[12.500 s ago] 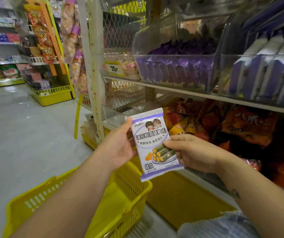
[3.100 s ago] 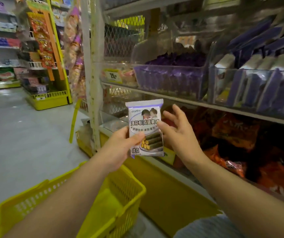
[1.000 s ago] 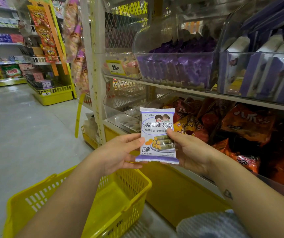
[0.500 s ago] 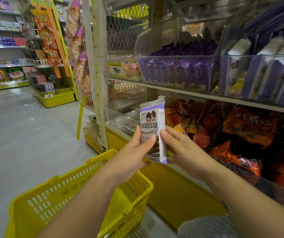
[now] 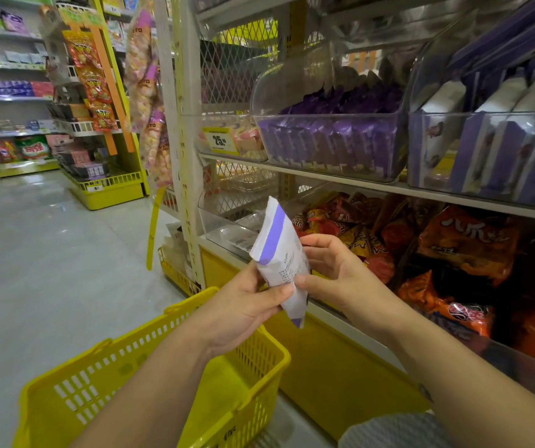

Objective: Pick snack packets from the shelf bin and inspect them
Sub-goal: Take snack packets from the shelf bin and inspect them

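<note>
**A:** How is the snack packet [image 5: 280, 253] gripped?

**B:** By 2 hands. The left hand [image 5: 243, 307] pinches its lower part, with the thumb on the near face and the fingers curled behind. The right hand [image 5: 334, 273] pinches the right edge, with the thumb in front and the fingers curled round the back, higher up. Both hands are closed on the packet and on nothing else.

**A:** Why 2 hands for so light a thing?

**B:** For reading, I judge. The packet is tilted with its top leaning left. The face toward the person is the pale one, with small print and 1 purple band. 2 pinch points hold the floppy film taut and let it be angled toward the eyes.

**A:** Where is it among the shelves?

**B:** It is in the air in front of the lower shelf and above the yellow basket [image 5: 104, 376], touching neither. The basket seems to hang from the left arm, which would free both hands. Where it hangs is hidden, so I cannot be sure.

**A:** And the bins?

**B:** They are up on the shelf, well apart from the hands. A clear bin [image 5: 324, 116] holds purple packets on end. The right-hand bin [image 5: 486, 114] beside it holds white-and-purple ones, in colours like the held packet. Stood on end, they should pull out easily 1 at a time. Orange bags [image 5: 466, 240] lie piled on the shelf below.

**A:** What stage is this?

**B:** Inspection, I judge. The packet is out of any bin and its print side is being read.
</note>
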Demonstrator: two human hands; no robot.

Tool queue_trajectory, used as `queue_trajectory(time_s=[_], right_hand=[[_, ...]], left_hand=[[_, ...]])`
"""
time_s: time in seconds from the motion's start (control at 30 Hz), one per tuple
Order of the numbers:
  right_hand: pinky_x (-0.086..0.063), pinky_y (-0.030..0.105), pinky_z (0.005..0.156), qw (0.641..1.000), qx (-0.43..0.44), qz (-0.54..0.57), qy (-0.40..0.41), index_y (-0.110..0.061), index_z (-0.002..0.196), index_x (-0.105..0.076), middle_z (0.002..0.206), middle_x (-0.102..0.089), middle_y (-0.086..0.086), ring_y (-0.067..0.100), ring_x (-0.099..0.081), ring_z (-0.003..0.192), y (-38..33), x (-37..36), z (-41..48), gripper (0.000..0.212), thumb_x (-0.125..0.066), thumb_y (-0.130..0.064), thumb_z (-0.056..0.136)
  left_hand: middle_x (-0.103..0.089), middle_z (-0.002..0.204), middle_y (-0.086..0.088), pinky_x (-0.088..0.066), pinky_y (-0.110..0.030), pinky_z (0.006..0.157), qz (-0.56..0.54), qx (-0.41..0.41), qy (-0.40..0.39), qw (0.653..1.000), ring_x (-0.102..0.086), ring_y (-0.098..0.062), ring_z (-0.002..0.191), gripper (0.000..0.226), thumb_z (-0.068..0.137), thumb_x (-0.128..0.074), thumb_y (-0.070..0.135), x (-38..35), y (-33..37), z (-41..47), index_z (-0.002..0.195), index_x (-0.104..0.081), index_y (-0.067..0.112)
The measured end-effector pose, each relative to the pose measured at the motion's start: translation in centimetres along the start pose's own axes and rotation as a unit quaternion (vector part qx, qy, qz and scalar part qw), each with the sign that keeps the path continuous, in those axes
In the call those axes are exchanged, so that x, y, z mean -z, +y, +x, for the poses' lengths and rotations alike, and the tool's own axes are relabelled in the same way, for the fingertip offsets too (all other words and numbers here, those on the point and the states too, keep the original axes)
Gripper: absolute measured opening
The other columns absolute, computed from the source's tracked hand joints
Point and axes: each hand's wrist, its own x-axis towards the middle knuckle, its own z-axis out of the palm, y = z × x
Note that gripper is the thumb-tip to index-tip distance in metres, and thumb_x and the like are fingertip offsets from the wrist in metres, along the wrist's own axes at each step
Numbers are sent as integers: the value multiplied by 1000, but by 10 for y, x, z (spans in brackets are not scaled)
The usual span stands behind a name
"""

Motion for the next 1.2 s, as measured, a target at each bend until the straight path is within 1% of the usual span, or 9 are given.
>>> queue_trajectory(time_s=[0.13, 0.3, 0.43, 0.67, 0.8, 0.9, 1.0, 1.1, 1.2], right_hand=[[-52, 31, 96, 999, -3, -13, 38, -27, 132, -48, 118, -61, -2, 7, -60, 110, 0, 3, 2, 64, -77, -11, 78], [-53, 14, 69, 999, 15, 3, 33, -28, 113, -63, 86, -71, -20, -7, -63, 77, -2, 3, 1, 45, -69, 4, 82], [-54, 26, 90, 1000, 20, 2, 13, -21, 118, -60, 115, -67, -8, 4, -62, 108, -4, -1, 0, 44, -61, 9, 86], [-52, 34, 96, 999, 39, 2, -19, -22, 131, -50, 129, -61, -4, 12, -61, 115, -9, -9, -4, 59, -68, 7, 82], [-53, 21, 89, 996, 48, -42, -61, -23, 139, -45, 127, -60, -13, -2, -61, 110, -12, -10, -8, 73, -72, 7, 78], [-52, 29, 96, 996, 37, -37, -66, -20, 144, -40, 131, -60, -10, 3, -60, 115, -14, -5, -7, 75, -68, 9, 81], [-53, 37, 96, 998, 6, 20, -59, -16, 144, -43, 130, -63, -4, 15, -64, 113, -11, 4, -4, 69, -63, 12, 83], [-56, 29, 88, 997, -1, 50, -62, -16, 138, -49, 124, -67, -5, 17, -66, 109, -4, 9, -1, 62, -59, 15, 85], [-55, 21, 82, 994, 7, 71, -82, -26, 123, -58, 119, -69, -12, 11, -67, 106, 0, 11, 1, 55, -55, 16, 87]], left_hand=[[-63, 131, -3, -56, -37, 85, -51, -17, 29, 998, -61, -24, 119, 60, 78, -71, 20, 1, 2, 1, 134, -49, 18], [-63, 132, -1, -57, -42, 80, -117, -36, 82, 989, -62, -25, 118, 55, 86, -58, 17, 5, 4, 3, 137, -47, 35], [-64, 130, 1, -58, -46, 78, -147, -35, 128, 980, -64, -26, 115, 53, 95, -47, 12, 9, 2, 6, 134, -44, 48], [-65, 129, -3, -57, -48, 77, -183, -12, 159, 970, -65, -27, 113, 54, 103, -37, 11, 11, 1, 4, 143, -37, 46], [-64, 129, -10, -58, -44, 66, -223, 10, 182, 957, -67, -30, 108, 53, 102, -35, 7, 7, 0, 4, 146, -36, 38], [-68, 122, -8, -59, -42, 63, -221, 21, 183, 958, -70, -30, 103, 55, 101, -39, 8, 8, 2, 4, 146, -34, 40], [-71, 116, -5, -60, -39, 63, -175, 35, 159, 971, -70, -29, 102, 71, 90, -54, 14, 10, 8, 2, 149, -25, 42], [-69, 121, -5, -60, -43, 74, -104, 50, 112, 987, -67, -32, 109, 98, 78, -67, 9, 15, 15, 0, 151, -11, 43], [-61, 133, -4, -60, -38, 74, -75, 66, 77, 992, -66, -30, 110, 119, 69, -75, -2, 19, 22, -5, 151, -3, 45]])
